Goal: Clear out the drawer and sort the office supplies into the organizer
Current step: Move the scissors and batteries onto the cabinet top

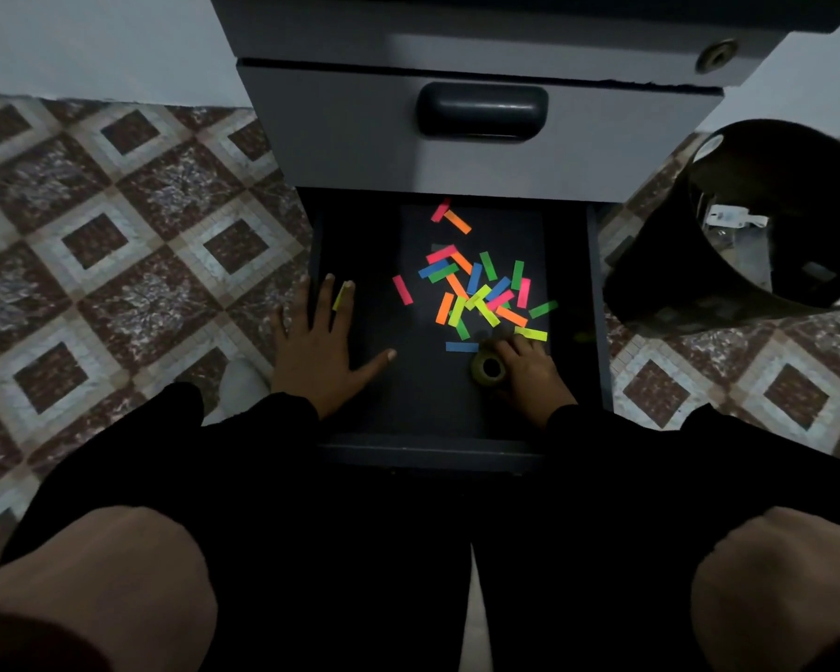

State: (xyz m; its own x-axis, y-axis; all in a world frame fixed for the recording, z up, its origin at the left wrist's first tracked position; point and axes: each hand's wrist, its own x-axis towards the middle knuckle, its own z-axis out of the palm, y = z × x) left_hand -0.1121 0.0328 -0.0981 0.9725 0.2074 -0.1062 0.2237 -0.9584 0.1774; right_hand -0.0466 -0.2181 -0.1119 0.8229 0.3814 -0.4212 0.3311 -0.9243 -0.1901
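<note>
The bottom drawer [595,303] of a grey cabinet is pulled out in front of me. Several neon paper strips [481,293] in pink, orange, green, blue and yellow lie scattered on its dark floor. My left hand [318,346] rests flat at the drawer's left edge, fingers spread, with a yellow strip [340,295] stuck near its fingertips. My right hand [529,368] is inside the drawer at the near right, fingers curled around a small greenish tape roll [488,371]. No organizer is visible.
The closed upper drawer with a dark handle [481,111] overhangs the open one. A black waste bin [767,220] stands on the patterned tile floor at the right. My knees and dark sleeves fill the lower frame.
</note>
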